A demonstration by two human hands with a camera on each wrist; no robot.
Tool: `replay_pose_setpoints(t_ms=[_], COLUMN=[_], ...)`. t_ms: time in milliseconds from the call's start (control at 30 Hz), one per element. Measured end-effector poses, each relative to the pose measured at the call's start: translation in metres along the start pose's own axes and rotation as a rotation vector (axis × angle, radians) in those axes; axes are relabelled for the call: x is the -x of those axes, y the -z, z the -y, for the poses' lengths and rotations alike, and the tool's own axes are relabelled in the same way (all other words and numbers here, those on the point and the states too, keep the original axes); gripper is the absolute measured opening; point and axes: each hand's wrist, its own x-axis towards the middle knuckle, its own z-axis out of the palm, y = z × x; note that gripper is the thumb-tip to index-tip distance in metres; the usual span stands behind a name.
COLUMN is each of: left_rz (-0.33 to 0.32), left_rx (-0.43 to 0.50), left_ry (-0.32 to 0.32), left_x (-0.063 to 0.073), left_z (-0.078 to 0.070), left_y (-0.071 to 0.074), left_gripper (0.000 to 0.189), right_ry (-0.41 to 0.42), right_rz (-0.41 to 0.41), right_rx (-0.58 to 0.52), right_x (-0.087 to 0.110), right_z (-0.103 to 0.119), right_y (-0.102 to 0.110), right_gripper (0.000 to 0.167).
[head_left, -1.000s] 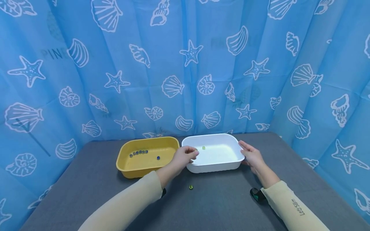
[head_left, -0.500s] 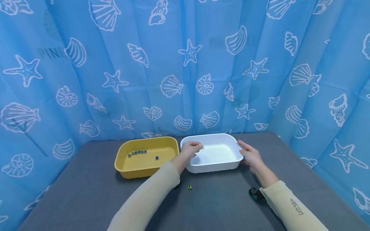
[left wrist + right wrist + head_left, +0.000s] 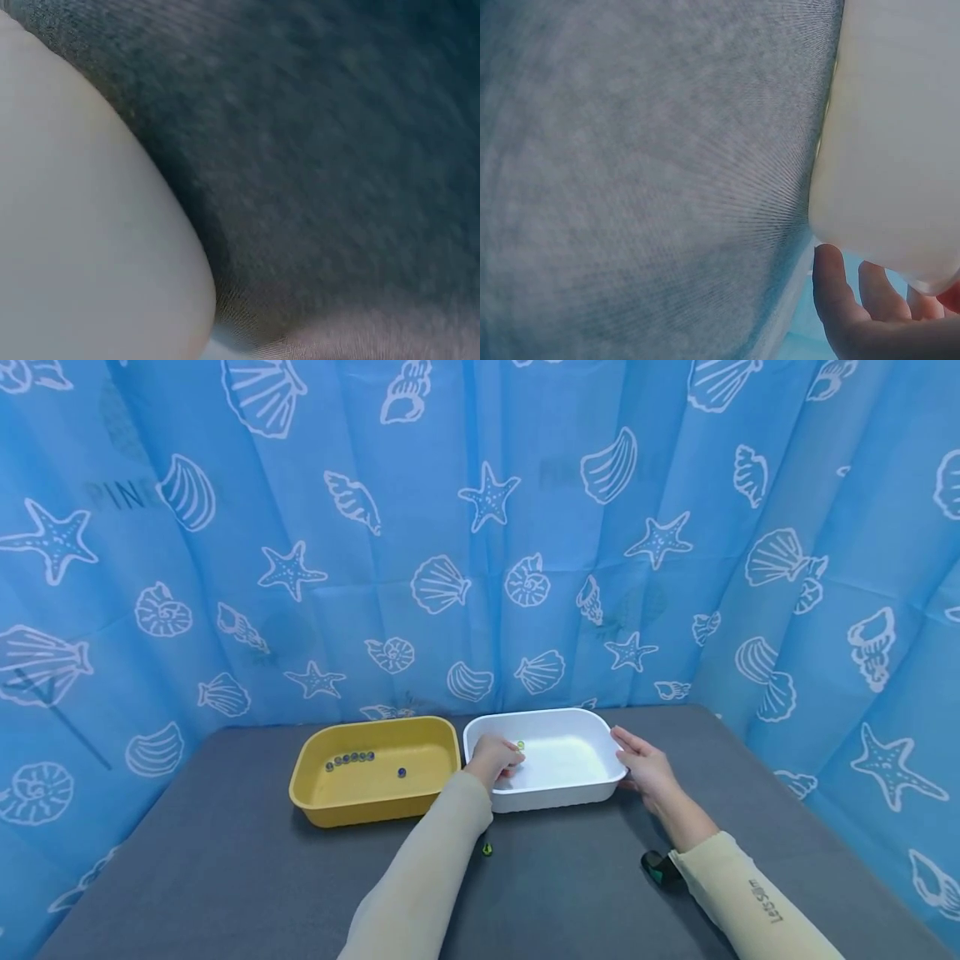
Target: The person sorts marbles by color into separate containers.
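Note:
My left hand [image 3: 495,758] reaches into the left end of a white plastic tub [image 3: 573,753]. Its thumb and fingers are drawn together low over the floor, as if pinching a marble that they hide. Just beyond those fingertips lies a yellow-green glass marble [image 3: 521,745]. At the opposite end, my right hand [image 3: 647,766] holds the white tub by its rim and end wall. In the right wrist view, curled fingers [image 3: 881,296] touch the tub's rounded corner. The left wrist view has only the tub's outer wall [image 3: 90,217] and the cloth, with no fingers showing.
A yellow tub [image 3: 352,814] stands close beside the white one, holding several blue marbles [image 3: 354,758] in a row and a single blue marble [image 3: 402,772] apart. Another yellow-green marble [image 3: 487,849] lies on the grey cloth [image 3: 225,852] near my left forearm. Blue curtain hangs behind.
My left hand has moved from above the white tub's left rim to the right and down inside it. The right hand keeps its grip. The view has shifted slightly.

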Motion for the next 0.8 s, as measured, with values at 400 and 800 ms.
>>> replay_pose_setpoints(t_ms=[400, 800], left_rz=[-0.021, 0.002], left_rx=[0.009, 0.315], left_ry=[0.108, -0.213], left_x=[-0.005, 0.025], left_z=[-0.001, -0.009], left_y=[-0.002, 0.020], left_gripper=[0.023, 0.038], right_ry=[-0.001, -0.010], right_rz=[0.000, -0.004], right_rx=[0.002, 0.002], right_x=[0.001, 0.003], right_z=[0.001, 0.003], right_y=[0.000, -0.001], right_gripper=[0.048, 0.049])
